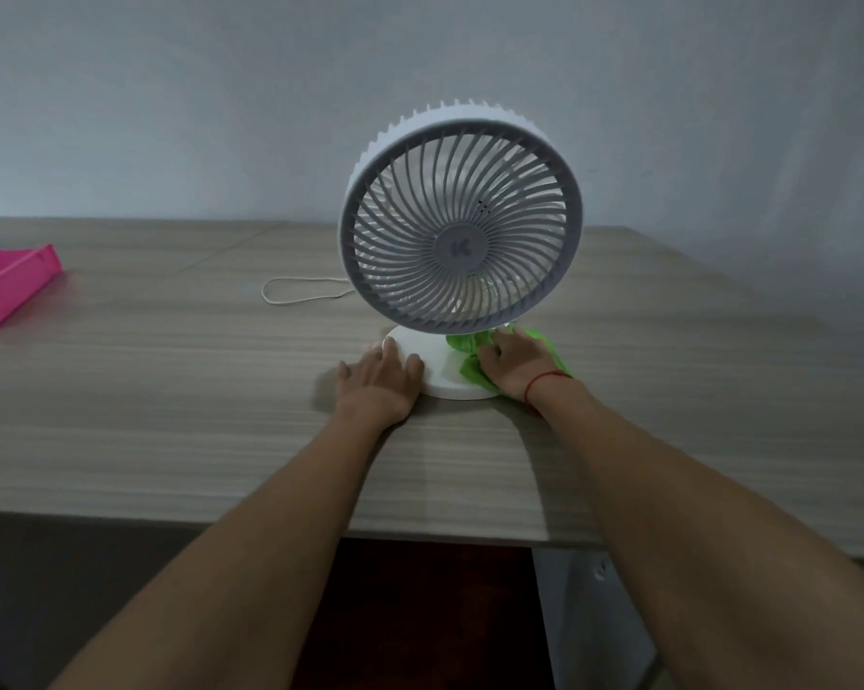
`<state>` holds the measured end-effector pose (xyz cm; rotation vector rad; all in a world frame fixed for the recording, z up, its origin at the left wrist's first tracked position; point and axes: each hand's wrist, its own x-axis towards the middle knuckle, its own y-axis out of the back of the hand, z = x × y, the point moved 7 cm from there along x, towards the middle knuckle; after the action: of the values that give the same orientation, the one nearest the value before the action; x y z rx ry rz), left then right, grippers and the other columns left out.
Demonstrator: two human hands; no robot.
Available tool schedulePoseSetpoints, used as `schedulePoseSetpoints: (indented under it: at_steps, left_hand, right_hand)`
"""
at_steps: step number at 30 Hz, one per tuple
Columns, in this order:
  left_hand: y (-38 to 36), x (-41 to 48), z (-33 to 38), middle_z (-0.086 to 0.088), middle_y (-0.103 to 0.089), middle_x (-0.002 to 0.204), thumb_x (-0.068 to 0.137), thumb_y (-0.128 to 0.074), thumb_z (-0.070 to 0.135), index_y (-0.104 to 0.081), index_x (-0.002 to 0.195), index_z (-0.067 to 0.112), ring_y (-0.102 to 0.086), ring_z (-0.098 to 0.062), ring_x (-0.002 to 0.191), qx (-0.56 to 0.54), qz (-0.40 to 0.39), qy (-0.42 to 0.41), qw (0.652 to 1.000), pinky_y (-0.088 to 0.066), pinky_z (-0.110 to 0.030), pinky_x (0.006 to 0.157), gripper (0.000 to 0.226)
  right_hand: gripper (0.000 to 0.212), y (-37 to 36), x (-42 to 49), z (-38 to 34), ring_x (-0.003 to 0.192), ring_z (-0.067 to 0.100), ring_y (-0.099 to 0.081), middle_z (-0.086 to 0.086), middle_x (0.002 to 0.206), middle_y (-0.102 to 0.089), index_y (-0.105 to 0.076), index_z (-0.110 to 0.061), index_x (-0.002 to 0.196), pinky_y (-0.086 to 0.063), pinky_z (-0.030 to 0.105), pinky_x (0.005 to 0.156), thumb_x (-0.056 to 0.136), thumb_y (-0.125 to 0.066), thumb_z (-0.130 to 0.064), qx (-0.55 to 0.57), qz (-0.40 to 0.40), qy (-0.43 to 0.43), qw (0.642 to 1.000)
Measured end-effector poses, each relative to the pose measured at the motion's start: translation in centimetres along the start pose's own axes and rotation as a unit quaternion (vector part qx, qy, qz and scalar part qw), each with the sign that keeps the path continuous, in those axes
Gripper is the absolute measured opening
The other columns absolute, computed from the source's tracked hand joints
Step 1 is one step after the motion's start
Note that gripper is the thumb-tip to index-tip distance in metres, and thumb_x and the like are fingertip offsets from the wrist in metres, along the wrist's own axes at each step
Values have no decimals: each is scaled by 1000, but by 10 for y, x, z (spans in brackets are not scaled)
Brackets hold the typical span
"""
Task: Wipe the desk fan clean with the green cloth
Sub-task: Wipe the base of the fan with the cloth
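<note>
A white desk fan (462,221) with a grey round grille stands upright on the wooden desk (171,415), facing me. Its flat white round base (437,373) rests on the desk top. My left hand (377,383) lies flat on the desk with its fingertips against the left edge of the base, fingers spread. My right hand (512,361) presses a crumpled green cloth (469,363) onto the right side of the base, below the grille. Part of the cloth is hidden under the hand.
A white cord (300,291) loops on the desk left of the fan. A pink tray-like object (6,286) sits at the far left edge. A pale wall rises behind the desk. The desk's front edge runs below my forearms.
</note>
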<state>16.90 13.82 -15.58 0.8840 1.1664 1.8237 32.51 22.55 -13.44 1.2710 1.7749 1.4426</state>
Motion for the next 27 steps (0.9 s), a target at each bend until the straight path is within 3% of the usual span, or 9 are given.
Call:
schedulePoseSetpoints:
  at_steps: [3,8,13,17,19,22,25,27]
  left_hand:
    - [2,-2,1,-12,-49,136,95,-19,43,-45,122,13,-45,-28,128,8,12,14,1000,-30,-47,105,48]
    - [3,-1,1,-12,-50,135,95,-20,43,-46,121,13,-45,-27,129,7,27,12,1000,-30,-49,105,47]
    - [4,-3,4,-13,-51,132,96,-23,42,-46,119,13,-47,-29,125,-4,34,11,999,-30,-49,104,44]
    - [5,-8,1,-14,-55,130,96,-28,42,-50,122,12,-51,-32,122,-52,52,10,997,-34,-46,102,45]
    - [16,-15,-2,-16,-60,124,95,-37,38,-56,119,10,-55,-34,116,-123,124,4,985,-41,-42,96,41]
    - [39,-32,-10,-20,-67,102,92,-46,38,-66,94,4,-62,-38,99,-214,235,42,947,-49,-40,84,39]
    - [30,-36,-3,-18,-71,91,85,-42,64,-70,83,7,-66,-37,89,-187,156,60,968,-51,-39,79,63]
    - [24,-40,1,-16,-71,88,73,-40,80,-69,82,7,-67,-35,88,-174,109,64,977,-52,-39,78,79]
  right_hand:
    - [56,-3,-13,-11,127,33,-47,17,140,-49,-49,-12,133,-35,41,109,94,-38,-51,-7,-9,44,999]
    - [50,-1,-39,-34,114,32,-57,14,124,-62,-59,-11,119,-42,37,100,92,-45,-51,23,43,89,995]
    - [56,-4,-50,-41,139,26,-38,8,151,-43,-43,-16,143,-22,34,117,95,-43,-45,35,26,102,994]
    - [47,-7,-48,-36,141,21,-35,4,152,-42,-45,-19,140,-19,35,118,97,-41,-37,73,28,97,992]
    - [42,-2,-44,-29,141,22,-34,3,150,-43,-48,-21,137,-18,40,118,98,-39,-33,102,71,66,990]
    - [42,12,-42,-3,135,29,-40,9,145,-48,-48,-16,134,-27,44,112,95,-40,-28,133,155,-43,978]
    - [41,17,-52,25,122,36,-51,18,129,-58,-54,-9,124,-39,42,102,92,-43,-32,127,163,-166,964]
    - [42,16,-58,30,117,37,-54,20,124,-60,-57,-6,118,-41,42,99,92,-44,-36,124,144,-182,965]
